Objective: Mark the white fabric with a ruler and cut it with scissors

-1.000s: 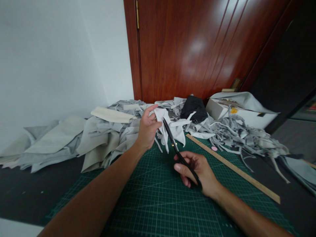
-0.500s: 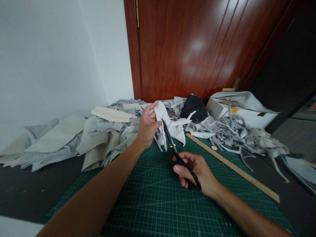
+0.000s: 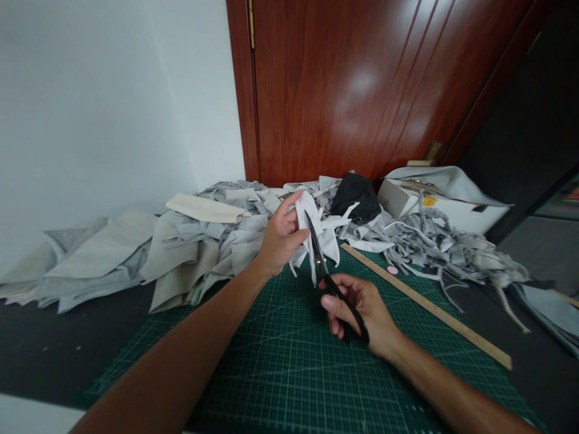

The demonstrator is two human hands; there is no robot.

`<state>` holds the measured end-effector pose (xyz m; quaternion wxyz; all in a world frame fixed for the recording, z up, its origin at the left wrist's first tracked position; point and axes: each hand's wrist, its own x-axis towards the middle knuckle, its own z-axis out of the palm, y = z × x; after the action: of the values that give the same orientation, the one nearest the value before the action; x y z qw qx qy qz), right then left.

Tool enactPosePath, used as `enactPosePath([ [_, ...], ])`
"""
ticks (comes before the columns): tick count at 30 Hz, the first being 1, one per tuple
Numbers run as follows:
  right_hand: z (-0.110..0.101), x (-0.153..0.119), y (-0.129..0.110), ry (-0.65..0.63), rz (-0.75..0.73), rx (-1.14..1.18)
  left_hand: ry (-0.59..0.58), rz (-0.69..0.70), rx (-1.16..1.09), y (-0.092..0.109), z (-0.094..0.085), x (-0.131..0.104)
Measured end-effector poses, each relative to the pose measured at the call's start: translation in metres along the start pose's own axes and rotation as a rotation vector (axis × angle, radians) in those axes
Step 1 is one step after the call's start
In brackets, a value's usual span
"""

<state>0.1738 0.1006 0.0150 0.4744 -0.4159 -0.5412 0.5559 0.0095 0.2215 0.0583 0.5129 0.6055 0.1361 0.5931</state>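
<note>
My left hand [image 3: 284, 236] is closed on a small piece of white fabric [image 3: 304, 208], pinched between thumb and fingers above the mat. Narrow strips hang from the fabric's lower end. In my right hand [image 3: 355, 307] I hold black-handled scissors [image 3: 322, 259], thumb and fingers in the loops. The blades point up and away from me and lie across the front of the white fabric, beside my left thumb. Whether the blades are fully closed is hard to make out. Beneath both hands lies a green cutting mat [image 3: 280, 355] with a grid.
A wooden ruler [image 3: 427, 304] lies slantwise on the mat's right side, near a pink disc [image 3: 392, 270]. Grey fabric pieces [image 3: 108, 247] are heaped at left. Thin grey strips [image 3: 452, 247] pile at right before a white box [image 3: 456, 205]. Black cloth [image 3: 356, 198] sits at the back.
My left hand has shifted right and slightly down with the white fabric. The scissor blades now overlap the fabric further, and my right hand has moved only a little.
</note>
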Motion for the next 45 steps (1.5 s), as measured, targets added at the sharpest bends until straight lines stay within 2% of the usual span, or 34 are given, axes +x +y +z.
enactPosePath([
  [13, -0.0022, 0.0004, 0.0004, -0.016, -0.077, -0.003, -0.025, -0.014, 0.02, 0.0004, 0.0007, -0.0009],
  [28, -0.0001, -0.0003, -0.0031, 0.005, -0.058, -0.042, -0.054, -0.027, 0.029, 0.0003, 0.002, -0.0037],
  [45, -0.0014, -0.0003, -0.0018, 0.031, -0.095, -0.04, -0.018, -0.025, 0.069, 0.0036, 0.0042, -0.0038],
])
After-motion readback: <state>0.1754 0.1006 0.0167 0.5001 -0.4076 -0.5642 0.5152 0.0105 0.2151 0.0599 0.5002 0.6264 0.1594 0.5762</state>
